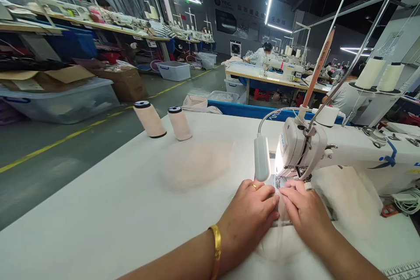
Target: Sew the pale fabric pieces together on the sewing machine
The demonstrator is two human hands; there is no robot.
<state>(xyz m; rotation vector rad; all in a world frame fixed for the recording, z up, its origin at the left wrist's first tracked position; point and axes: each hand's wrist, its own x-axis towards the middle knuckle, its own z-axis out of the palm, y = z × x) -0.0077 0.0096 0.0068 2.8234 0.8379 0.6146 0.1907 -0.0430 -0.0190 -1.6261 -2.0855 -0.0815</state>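
Observation:
Both my hands are at the needle area of a white sewing machine (298, 146). Curled fingers of my left hand (251, 210) press on sheer pale fabric (280, 243) just left of the presser foot. Opposite it, my right hand (305, 208) has its fingertips on the same fabric, close to the foot. The fabric hangs down toward me between the hands and looks blurred. More sheer fabric (348, 197) lies under the machine arm, and another blurred pale piece (197, 164) is on the white table (98, 223) to the left.
Two peach thread cones (150, 119) stand at the table's back left. A grey lamp (261, 157) hangs beside the needle. A ruler (403, 270) lies at the lower right, with red-handled scissors (389, 210) and a coiled cord (408, 201) above it. A person (260, 56) sits farther back.

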